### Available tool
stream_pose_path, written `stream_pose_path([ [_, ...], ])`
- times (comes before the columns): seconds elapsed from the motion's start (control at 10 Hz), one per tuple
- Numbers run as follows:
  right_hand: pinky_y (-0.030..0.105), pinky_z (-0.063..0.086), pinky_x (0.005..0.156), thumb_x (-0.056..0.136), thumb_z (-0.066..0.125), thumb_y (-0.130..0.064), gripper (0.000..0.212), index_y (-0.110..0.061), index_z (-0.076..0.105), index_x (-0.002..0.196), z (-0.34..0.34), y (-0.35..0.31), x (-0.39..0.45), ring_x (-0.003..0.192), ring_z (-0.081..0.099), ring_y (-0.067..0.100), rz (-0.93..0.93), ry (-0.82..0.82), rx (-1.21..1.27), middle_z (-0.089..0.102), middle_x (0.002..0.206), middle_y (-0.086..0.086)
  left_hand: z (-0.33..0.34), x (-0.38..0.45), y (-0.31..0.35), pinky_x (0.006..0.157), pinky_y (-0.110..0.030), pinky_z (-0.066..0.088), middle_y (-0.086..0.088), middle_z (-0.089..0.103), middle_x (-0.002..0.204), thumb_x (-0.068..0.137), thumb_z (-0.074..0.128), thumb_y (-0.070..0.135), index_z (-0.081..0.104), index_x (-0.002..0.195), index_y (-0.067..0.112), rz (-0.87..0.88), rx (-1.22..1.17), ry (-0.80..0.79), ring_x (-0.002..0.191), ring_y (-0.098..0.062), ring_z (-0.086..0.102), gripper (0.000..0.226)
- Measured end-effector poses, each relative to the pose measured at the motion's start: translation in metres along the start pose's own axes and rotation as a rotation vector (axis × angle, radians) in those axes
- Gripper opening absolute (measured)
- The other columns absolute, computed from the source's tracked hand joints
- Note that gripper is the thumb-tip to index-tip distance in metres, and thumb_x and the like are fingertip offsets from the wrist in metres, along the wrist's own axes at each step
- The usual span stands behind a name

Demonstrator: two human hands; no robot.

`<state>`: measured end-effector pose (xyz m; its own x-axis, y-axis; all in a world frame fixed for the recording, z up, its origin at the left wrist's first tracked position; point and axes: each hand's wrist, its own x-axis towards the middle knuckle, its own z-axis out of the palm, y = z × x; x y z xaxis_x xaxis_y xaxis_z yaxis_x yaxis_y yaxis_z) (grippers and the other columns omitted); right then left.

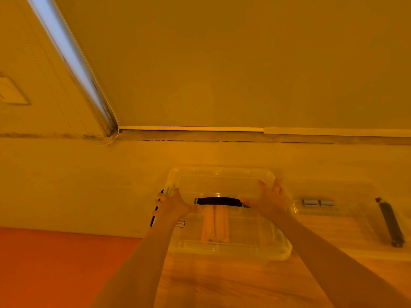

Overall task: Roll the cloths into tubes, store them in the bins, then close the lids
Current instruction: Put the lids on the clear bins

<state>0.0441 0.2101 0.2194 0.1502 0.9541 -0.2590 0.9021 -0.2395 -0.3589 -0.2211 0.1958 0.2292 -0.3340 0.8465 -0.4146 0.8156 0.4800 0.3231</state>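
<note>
A clear plastic bin (233, 247) stands on the wooden table, with its clear lid (222, 181) lying on top and a black carry handle (219, 201) across the lid. Through the plastic I see pale rolled cloths (214, 227) lying inside. My left hand (172, 205) grips the lid's left edge, next to a black side latch (153, 218). My right hand (271, 200) presses on the lid's right side, fingers spread over the edge.
A second clear bin (347, 210) sits to the right, with grey clips (318, 202) and a black handle (390, 221) on it. A red surface (55, 263) lies at the lower left. The wall and a window blind stand just behind the table.
</note>
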Motion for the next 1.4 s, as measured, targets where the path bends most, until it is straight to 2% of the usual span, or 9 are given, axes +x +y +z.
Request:
stream_pose_path([
  [0.2, 0.058, 0.020, 0.115, 0.081, 0.056, -0.068, 0.088, -0.032, 0.017, 0.152, 0.001, 0.029, 0.002, 0.146, 0.004, 0.038, -0.046, 0.065, 0.077, -0.004, 0.161, 0.013, 0.020, -0.015, 0.038, 0.110, -0.065, -0.004, -0.014, -0.027, 0.155, 0.079, 0.055, 0.070, -0.006, 0.151, 0.039, 0.274, 0.011, 0.019, 0.141, -0.041, -0.023, 0.099],
  [0.4, 0.057, 0.042, 0.101, 0.085, 0.059, -0.057, 0.087, -0.025, 0.016, 0.153, -0.002, 0.055, 0.002, 0.136, 0.034, 0.039, 0.025, 0.061, 0.314, 0.024, 0.155, 0.015, 0.041, -0.012, 0.062, 0.107, -0.069, -0.004, -0.011, -0.025, 0.156, 0.078, 0.044, 0.078, -0.006, 0.149, 0.044, 0.281, 0.123, -0.007, 0.141, -0.043, -0.022, 0.093],
  [0.5, 0.048, 0.053, 0.089, 0.084, 0.059, -0.056, 0.086, -0.021, 0.019, 0.152, -0.005, 0.059, 0.002, 0.122, 0.053, 0.034, 0.028, 0.035, 0.421, 0.044, 0.144, 0.014, 0.046, -0.010, 0.070, 0.105, -0.071, -0.006, -0.012, -0.026, 0.156, 0.075, 0.039, 0.083, -0.007, 0.148, 0.046, 0.265, 0.154, -0.004, 0.140, -0.044, -0.023, 0.094],
  [0.7, 0.031, 0.051, 0.073, 0.088, 0.060, -0.046, 0.077, -0.010, 0.027, 0.148, 0.001, 0.062, 0.006, 0.112, 0.059, 0.030, 0.107, 0.028, 0.580, 0.052, 0.136, 0.013, 0.051, -0.011, 0.074, 0.105, -0.071, -0.008, -0.012, -0.028, 0.155, 0.072, 0.037, 0.086, -0.005, 0.148, 0.047, 0.233, 0.182, -0.005, 0.139, -0.044, -0.026, 0.095],
  [0.8, 0.020, 0.047, 0.057, 0.089, 0.060, -0.045, 0.063, -0.011, 0.040, 0.138, 0.003, 0.063, 0.005, 0.093, 0.059, 0.019, 0.130, 0.006, 0.645, 0.058, 0.126, 0.010, 0.050, -0.011, 0.074, 0.104, -0.071, -0.009, -0.011, -0.028, 0.155, 0.072, 0.039, 0.085, -0.004, 0.148, 0.047, 0.232, 0.176, -0.017, 0.139, -0.044, -0.027, 0.096],
  [0.9, 0.027, 0.055, 0.060, 0.086, 0.063, -0.047, 0.052, -0.012, 0.052, 0.123, 0.002, 0.064, 0.005, 0.083, 0.064, 0.015, 0.088, 0.018, 0.649, 0.065, 0.111, 0.004, 0.049, -0.011, 0.075, 0.105, -0.071, -0.008, -0.011, -0.027, 0.156, 0.071, 0.042, 0.085, -0.002, 0.148, 0.047, 0.226, 0.171, -0.025, 0.139, -0.044, -0.026, 0.097],
  [1.0, 0.020, 0.043, 0.064, 0.088, 0.067, -0.036, 0.059, -0.009, 0.042, 0.134, -0.007, 0.060, 0.000, 0.100, 0.061, 0.023, 0.091, 0.066, 0.552, 0.058, 0.117, 0.005, 0.049, -0.011, 0.075, 0.105, -0.071, -0.007, -0.011, -0.027, 0.156, 0.071, 0.041, 0.085, -0.003, 0.148, 0.047, 0.227, 0.173, -0.024, 0.139, -0.044, -0.026, 0.097],
  [1.2, 0.036, 0.043, 0.096, 0.087, 0.068, -0.028, 0.068, -0.008, 0.034, 0.143, -0.003, 0.053, 0.006, 0.126, 0.046, 0.029, 0.079, 0.136, 0.450, 0.045, 0.139, 0.012, 0.049, -0.011, 0.076, 0.105, -0.071, -0.007, -0.011, -0.027, 0.156, 0.071, 0.042, 0.084, -0.003, 0.148, 0.047, 0.225, 0.170, -0.023, 0.139, -0.044, -0.026, 0.097],
  [1.4, 0.042, 0.048, 0.092, 0.088, 0.066, -0.025, 0.067, -0.007, 0.032, 0.144, 0.000, 0.054, 0.024, 0.120, 0.050, 0.033, 0.137, 0.062, 0.556, 0.045, 0.136, 0.016, 0.050, -0.009, 0.074, 0.105, -0.071, -0.007, -0.010, -0.028, 0.155, 0.071, 0.043, 0.085, -0.003, 0.148, 0.048, 0.223, 0.171, -0.028, 0.139, -0.044, -0.027, 0.097],
])
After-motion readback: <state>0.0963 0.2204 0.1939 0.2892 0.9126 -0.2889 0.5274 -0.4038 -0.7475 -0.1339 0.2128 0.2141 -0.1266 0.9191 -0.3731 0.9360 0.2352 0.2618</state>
